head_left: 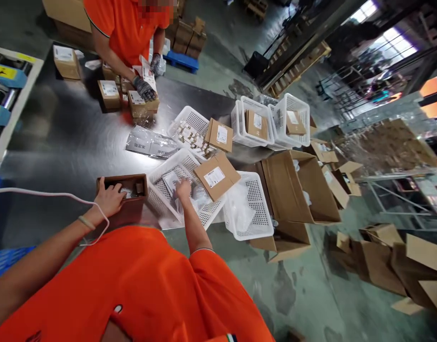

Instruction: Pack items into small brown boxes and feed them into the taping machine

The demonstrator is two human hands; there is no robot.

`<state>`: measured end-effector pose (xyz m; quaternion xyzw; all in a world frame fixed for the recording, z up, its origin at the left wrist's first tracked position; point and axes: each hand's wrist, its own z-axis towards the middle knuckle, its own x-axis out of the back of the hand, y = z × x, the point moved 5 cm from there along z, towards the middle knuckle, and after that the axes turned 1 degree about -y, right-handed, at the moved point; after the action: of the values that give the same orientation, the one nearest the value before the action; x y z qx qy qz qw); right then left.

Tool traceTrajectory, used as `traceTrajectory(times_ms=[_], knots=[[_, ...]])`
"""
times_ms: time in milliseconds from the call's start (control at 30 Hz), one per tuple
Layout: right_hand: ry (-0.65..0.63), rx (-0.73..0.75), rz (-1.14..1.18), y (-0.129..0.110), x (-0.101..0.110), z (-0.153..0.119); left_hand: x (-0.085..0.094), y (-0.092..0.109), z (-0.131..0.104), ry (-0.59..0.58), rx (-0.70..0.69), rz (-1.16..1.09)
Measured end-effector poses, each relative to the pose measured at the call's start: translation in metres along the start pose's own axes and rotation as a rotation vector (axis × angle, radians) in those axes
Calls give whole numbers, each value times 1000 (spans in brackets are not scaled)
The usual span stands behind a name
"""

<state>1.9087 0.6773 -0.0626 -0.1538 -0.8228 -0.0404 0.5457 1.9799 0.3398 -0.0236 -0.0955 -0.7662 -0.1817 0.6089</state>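
My left hand lies over the near left rim of a small open cardboard box, its fingers apart and reaching inside. Small clear plastic-wrapped pieces are in the box, partly hidden by the hand. Inside a white perforated basket, my right hand has its fingers bent together at the edge of a flat white printed packet. Clear plastic bags surround that hand. A flat brown carton with a white label rests across the basket's right side.
Across the metal table, a co-worker in orange with gloved hands handles a packet above labelled boxes. Another basket holds brass-coloured fittings. More baskets and open cartons stand right. A white cable crosses my left wrist.
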Motion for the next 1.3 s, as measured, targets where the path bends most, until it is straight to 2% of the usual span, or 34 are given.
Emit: traceTrajectory(times_ms=[100, 200, 467, 533, 600, 633, 700, 767, 833, 933, 1033, 1133, 1233, 1300], knots=[[-101, 38, 13, -11, -20, -7, 1, 0, 0, 5, 5, -2], [-154, 49, -14, -13, -29, -8, 3, 1, -1, 1, 10, -4], [-187, 117, -67, -5, -12, 2, -2, -4, 0, 36, -7, -66], [-162, 112, -78, -7, -7, 1, -5, -8, 0, 101, -35, -152], [-126, 99, -97, -10, 1, -2, -6, -14, -3, 221, -41, -299], [-103, 92, -109, -12, 8, -4, -5, -20, -5, 309, 4, -380], [-37, 91, -124, -19, 27, -10, -3, -35, -12, 510, 215, -520], [56, 166, -102, -34, 53, -21, -5, -51, -17, 644, 500, -656], [136, 344, -39, -62, 79, -38, -9, -64, -16, 652, 718, -834], [106, 649, 3, -118, 95, -69, -11, -79, -6, 597, 846, -1050], [-46, 793, -101, -173, 78, -89, -8, -89, 0, 578, 841, -1152], [-186, 832, -196, -215, 48, -94, -9, -90, -3, 571, 837, -1234], [-189, 826, -208, -235, 29, -93, -9, -87, -7, 583, 858, -1270], [-126, 829, -188, -233, 27, -93, -10, -86, -10, 593, 883, -1284]])
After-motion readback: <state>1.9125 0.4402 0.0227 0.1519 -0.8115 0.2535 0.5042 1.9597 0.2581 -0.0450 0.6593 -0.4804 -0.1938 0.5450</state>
